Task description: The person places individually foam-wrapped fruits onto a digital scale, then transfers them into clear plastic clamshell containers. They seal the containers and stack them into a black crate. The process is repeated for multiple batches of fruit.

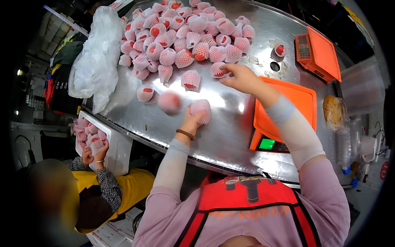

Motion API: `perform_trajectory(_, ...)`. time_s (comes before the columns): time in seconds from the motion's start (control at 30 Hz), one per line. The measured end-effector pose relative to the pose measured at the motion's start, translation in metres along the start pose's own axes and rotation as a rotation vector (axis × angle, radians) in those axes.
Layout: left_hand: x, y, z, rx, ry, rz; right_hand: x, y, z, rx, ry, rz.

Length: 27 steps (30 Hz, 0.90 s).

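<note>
My left hand (192, 119) is closed around a red fruit in a pink foam net sleeve (202, 108), above the steel table (228, 123). Farther forward, the thumb and fingers of my right hand (240, 77) pinch the right end of another sleeved fruit (217, 70), at the front of a large pile of sleeved fruit (185, 34). A blurred sleeved fruit (170, 102) is just left of my left hand. Nearby on the metal lie two more, one sleeved fruit (191, 79) ahead of that hand and one sleeved fruit (145, 93) farther left.
An orange scale (296, 102) with a lit green display lies under my right forearm. A second orange scale (324, 55), a lone sleeved fruit (280, 49) and a table hole (275, 66) are beyond. Plastic bags (98, 52) cover the left edge. A co-worker's hands (97, 152) work at a foam box (115, 151).
</note>
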State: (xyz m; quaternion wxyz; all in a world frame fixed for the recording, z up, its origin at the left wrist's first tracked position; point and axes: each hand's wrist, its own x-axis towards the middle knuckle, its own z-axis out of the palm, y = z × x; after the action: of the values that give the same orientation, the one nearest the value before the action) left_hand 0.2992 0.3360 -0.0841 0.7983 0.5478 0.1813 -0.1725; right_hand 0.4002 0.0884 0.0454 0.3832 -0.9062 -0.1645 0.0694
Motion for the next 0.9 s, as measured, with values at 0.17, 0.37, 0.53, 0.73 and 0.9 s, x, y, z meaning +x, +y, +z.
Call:
perform_trajectory(0.17, 0.060, 0.066, -0.042, -0.516, -0.017, 0.116, 0.073, 0.041, 0.077, -0.403, 0.125, 0.227)
perform_trajectory(0.37, 0.128, 0.096, -0.015, -0.448, 0.299, 0.454, 0.085, 0.048, 0.125, -0.192, 0.305, 0.440)
perform_trajectory(0.53, 0.159, 0.067, -0.002, -0.555, 0.230, 0.422, 0.110, 0.055, 0.201, 1.152, 0.638, 0.466)
perform_trajectory(0.73, 0.071, 0.079, 0.044, -0.732, -0.136, 0.260, 0.034, -0.014, 0.111, 1.346, 0.780, 0.417)
perform_trajectory(0.9, -0.017, 0.046, 0.163, -0.686, -0.548, 0.231, -0.104, -0.015, -0.003, 1.003, 0.919, 0.267)
